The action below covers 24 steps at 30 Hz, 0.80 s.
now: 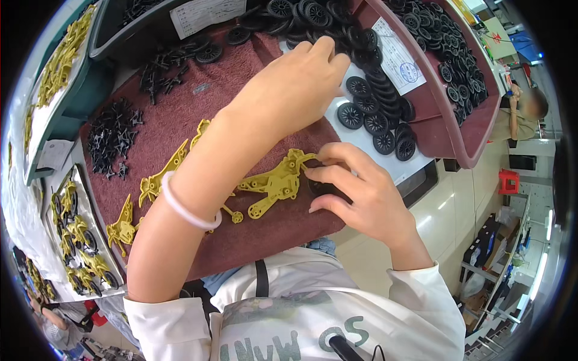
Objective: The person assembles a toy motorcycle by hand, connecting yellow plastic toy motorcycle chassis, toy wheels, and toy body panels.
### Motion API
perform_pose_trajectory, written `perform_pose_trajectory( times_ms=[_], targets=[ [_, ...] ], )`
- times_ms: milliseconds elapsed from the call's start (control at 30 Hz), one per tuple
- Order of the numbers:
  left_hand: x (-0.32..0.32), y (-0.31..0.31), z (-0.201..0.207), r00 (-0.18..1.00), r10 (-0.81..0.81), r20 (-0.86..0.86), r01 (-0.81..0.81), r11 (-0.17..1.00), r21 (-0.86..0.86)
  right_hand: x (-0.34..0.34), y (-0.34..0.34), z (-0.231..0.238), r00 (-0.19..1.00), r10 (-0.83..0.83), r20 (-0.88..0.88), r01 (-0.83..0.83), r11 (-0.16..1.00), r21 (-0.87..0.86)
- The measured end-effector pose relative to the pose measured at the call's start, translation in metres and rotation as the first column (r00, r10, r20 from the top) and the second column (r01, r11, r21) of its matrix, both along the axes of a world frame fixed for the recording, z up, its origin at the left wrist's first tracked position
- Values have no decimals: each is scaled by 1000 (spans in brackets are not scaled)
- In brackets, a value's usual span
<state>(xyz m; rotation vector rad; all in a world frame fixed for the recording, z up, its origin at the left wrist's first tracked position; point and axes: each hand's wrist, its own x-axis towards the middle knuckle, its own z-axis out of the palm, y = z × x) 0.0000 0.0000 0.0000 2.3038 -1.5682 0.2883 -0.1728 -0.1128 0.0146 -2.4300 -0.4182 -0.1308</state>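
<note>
My left hand [301,78] reaches over the far wheel pile, its fingers bent and their tips hidden. A pale ring band circles that forearm. My right hand [364,192] is at the front end of a yellow toy motorcycle body [280,183], fingertips on its fork. Between that thumb and fingers shows a dark round part, perhaps a wheel, mostly covered. Several more yellow body parts [123,225] lie to the left on the maroon cloth [241,249], partly behind my left forearm. Loose black spoked wheels [376,123] lie right of my left hand.
Small black parts [111,135] are heaped at the cloth's left. A maroon bin [445,135] of wheels stands at right, a dark bin [105,36] at the back. Finished yellow toy motorcycles [78,234] fill a tray at left. Another person [524,111] sits far right.
</note>
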Motion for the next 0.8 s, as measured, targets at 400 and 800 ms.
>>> perform_pose_trajectory(
  times_ms=[400, 800],
  targets=[
    [-128, 130, 36, 783, 172, -598, -290, 951, -107, -2, 3, -9, 994, -72, 78, 73, 997, -9],
    [-136, 123, 19, 891, 257, -375, -297, 954, -50, -1, -5, 0, 994, -81, 76, 81, 997, 11]
  ],
)
